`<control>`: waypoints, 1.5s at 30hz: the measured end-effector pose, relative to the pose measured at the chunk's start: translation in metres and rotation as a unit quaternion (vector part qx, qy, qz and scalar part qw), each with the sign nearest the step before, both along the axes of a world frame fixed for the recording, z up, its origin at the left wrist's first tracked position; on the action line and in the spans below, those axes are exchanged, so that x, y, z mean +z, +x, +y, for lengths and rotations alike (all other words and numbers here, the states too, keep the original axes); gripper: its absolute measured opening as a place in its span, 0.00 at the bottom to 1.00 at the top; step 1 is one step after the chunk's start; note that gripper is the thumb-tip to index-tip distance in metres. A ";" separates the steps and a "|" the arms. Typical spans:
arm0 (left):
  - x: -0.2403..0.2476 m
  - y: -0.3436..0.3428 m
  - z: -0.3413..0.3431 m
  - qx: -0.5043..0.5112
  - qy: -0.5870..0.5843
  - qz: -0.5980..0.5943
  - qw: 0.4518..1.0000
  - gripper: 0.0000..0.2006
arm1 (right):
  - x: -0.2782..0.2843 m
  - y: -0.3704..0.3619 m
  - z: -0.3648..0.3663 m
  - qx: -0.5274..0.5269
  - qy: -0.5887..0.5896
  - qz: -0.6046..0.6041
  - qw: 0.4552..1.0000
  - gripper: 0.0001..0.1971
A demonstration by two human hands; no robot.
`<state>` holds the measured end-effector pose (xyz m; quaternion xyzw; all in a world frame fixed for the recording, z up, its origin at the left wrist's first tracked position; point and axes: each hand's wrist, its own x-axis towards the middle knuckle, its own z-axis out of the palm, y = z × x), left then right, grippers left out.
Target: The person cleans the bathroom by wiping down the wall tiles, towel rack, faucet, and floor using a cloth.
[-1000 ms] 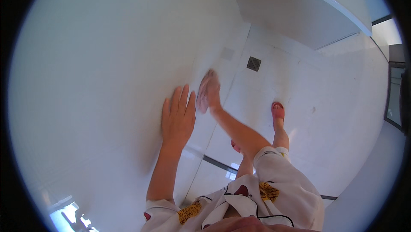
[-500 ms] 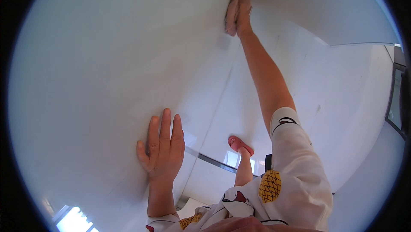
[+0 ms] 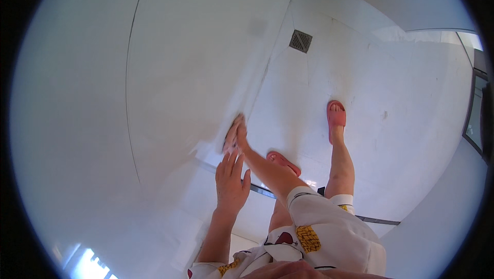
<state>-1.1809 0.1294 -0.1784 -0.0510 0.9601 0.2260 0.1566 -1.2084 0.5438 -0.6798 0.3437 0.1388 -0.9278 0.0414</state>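
My right hand [image 3: 241,136] presses a pinkish cloth [image 3: 231,134] flat against the glossy pale wall [image 3: 175,73], low down near the seam with the floor. The cloth is blurred and partly covered by the fingers. Just below and beside it is my left hand [image 3: 231,189], empty, with fingers stretched out and the thumb apart. Its fingertips overlap the lower edge of the right hand in view. Whether the left palm touches the wall, I cannot tell.
A square grey floor drain [image 3: 300,41] is set in the pale floor by the wall. My feet wear red slippers [image 3: 336,119]. A dark strip [image 3: 378,221] crosses the floor behind them. At the far right a dark-framed panel [image 3: 477,111] stands upright.
My right hand has drawn the cloth from the far corner back toward me along the wall. My left hand has shifted right, close to it. The drain and a second slipper now show.
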 end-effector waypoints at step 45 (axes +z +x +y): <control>0.158 0.165 0.207 0.595 0.701 0.332 0.210 0.28 | 0.672 0.000 -0.190 0.772 0.254 0.550 0.195 0.35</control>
